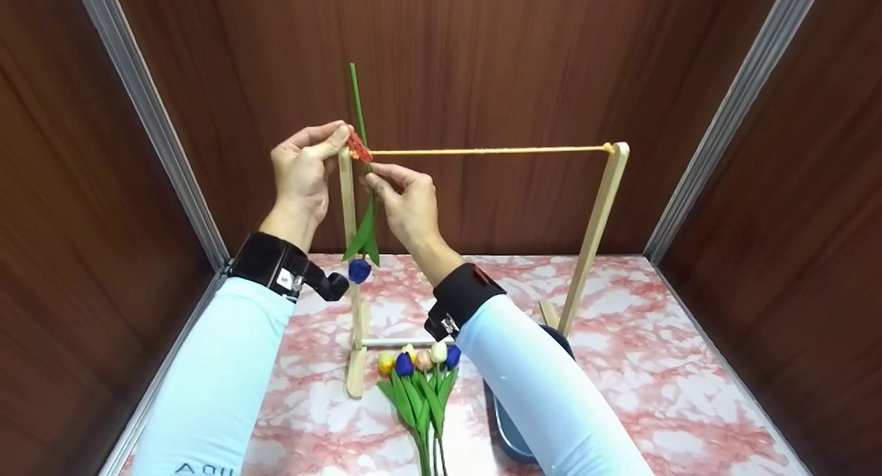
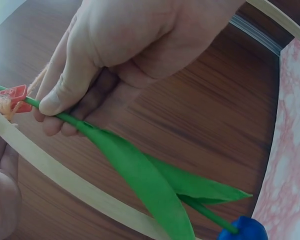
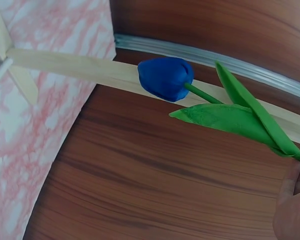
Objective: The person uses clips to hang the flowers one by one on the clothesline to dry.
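Observation:
My left hand [image 1: 303, 166] pinches a red clothespin [image 1: 360, 147] at the left end of an orange string [image 1: 482, 151]. The clothespin sits across the string and a green stem. Just below the string, my right hand [image 1: 410, 204] pinches that stem between thumb and fingers. The stem belongs to a blue tulip [image 1: 360, 271] that hangs head down, its leaves [image 2: 135, 175] pointing downward. In the left wrist view the right thumb presses the stem close beside the clothespin [image 2: 15, 97]. The blue bloom [image 3: 165, 78] hangs by the wooden post in the right wrist view.
Two wooden posts [image 1: 592, 235] hold the string, with a white rod [image 1: 396, 342] low between them. Several tulips [image 1: 417, 386], yellow, white, pink and blue, lie on the marbled table [image 1: 661, 366]. A dark bin [image 1: 510, 428] is partly hidden behind the right sleeve. Brown panels enclose the table.

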`<action>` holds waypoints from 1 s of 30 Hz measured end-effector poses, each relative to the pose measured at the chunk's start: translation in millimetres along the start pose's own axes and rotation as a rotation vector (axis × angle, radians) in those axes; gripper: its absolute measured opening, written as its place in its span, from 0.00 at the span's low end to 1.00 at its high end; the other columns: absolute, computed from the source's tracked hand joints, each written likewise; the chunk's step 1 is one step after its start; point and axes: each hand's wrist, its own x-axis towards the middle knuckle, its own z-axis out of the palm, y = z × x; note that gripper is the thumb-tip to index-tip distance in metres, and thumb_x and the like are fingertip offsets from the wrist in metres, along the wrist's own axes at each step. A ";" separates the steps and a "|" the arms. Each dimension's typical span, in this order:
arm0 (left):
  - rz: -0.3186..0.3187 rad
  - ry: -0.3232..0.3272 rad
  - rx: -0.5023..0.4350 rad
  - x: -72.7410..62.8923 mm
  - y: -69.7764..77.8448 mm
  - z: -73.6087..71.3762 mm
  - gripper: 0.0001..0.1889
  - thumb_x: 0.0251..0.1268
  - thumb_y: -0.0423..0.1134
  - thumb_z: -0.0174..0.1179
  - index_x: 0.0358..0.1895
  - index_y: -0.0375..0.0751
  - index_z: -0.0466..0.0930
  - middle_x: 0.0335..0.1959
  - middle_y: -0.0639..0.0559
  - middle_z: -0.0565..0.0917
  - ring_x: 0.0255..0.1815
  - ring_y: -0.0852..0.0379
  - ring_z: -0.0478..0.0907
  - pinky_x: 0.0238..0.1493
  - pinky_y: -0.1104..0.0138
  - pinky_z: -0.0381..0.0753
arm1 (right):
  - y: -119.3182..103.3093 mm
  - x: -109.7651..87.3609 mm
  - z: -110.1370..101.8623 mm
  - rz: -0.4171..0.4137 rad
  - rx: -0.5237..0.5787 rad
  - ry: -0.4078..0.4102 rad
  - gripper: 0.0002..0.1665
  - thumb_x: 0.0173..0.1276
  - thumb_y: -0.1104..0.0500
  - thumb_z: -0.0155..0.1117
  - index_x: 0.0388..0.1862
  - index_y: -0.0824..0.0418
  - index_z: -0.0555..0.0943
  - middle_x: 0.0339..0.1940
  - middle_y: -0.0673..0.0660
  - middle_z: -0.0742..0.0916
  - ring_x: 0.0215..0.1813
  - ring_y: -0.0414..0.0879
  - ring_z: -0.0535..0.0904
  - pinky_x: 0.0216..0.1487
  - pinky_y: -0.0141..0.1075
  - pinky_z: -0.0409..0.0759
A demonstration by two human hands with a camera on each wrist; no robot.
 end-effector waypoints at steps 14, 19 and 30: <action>-0.038 -0.086 0.060 -0.3 -1.0 -7.2 0.07 0.67 0.22 0.70 0.39 0.36 0.94 0.35 0.48 0.93 0.37 0.59 0.89 0.43 0.71 0.86 | 0.9 1.4 -0.4 0.033 0.011 -0.006 0.13 0.74 0.70 0.69 0.54 0.73 0.88 0.45 0.67 0.93 0.47 0.53 0.93 0.52 0.35 0.90; -0.051 -0.100 0.015 -0.1 -3.2 -9.4 0.07 0.68 0.21 0.68 0.41 0.34 0.93 0.37 0.47 0.93 0.39 0.58 0.89 0.46 0.69 0.87 | 1.6 0.8 0.3 0.042 0.014 -0.015 0.13 0.75 0.69 0.69 0.54 0.73 0.88 0.45 0.66 0.93 0.49 0.55 0.92 0.52 0.36 0.90; -0.034 -0.109 0.050 -3.1 -4.1 -13.3 0.12 0.68 0.21 0.68 0.53 0.26 0.88 0.41 0.47 0.92 0.44 0.56 0.90 0.53 0.67 0.88 | 8.6 -0.9 -4.8 -0.014 -0.023 -0.033 0.14 0.75 0.69 0.68 0.56 0.71 0.88 0.47 0.64 0.93 0.50 0.50 0.91 0.54 0.33 0.88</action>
